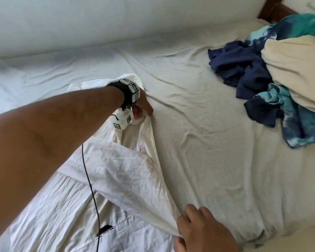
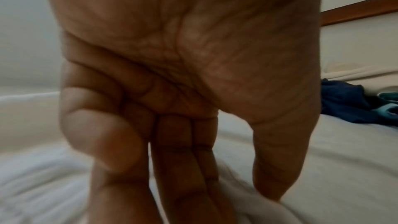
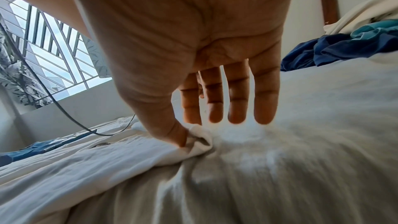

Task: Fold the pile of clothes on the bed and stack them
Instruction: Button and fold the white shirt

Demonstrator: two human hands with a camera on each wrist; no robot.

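A white wrinkled garment (image 1: 116, 179) lies spread on the bed's near left part. My left hand (image 1: 144, 110) reaches across to its far end and pinches the edge there, lifting it into a ridge. In the left wrist view the fabric (image 2: 247, 210) rises between thumb and fingers, blurred. My right hand (image 1: 189, 224) is at the near hem, where the thumb (image 3: 178, 135) and the index finger pinch a small fold of the garment (image 3: 107, 159); the other fingers stay straight. The unfolded pile sits at the far right: a navy piece (image 1: 247, 70) and a blue-teal tie-dye piece (image 1: 298, 124).
A cream blanket (image 1: 298, 60) is heaped over the pile by the wooden headboard (image 1: 273, 10). Creased pale sheet (image 1: 207, 133) covers the middle of the bed. A black cable (image 1: 91, 188) hangs from my left wrist across the garment. A wall (image 1: 98, 19) runs along the far side.
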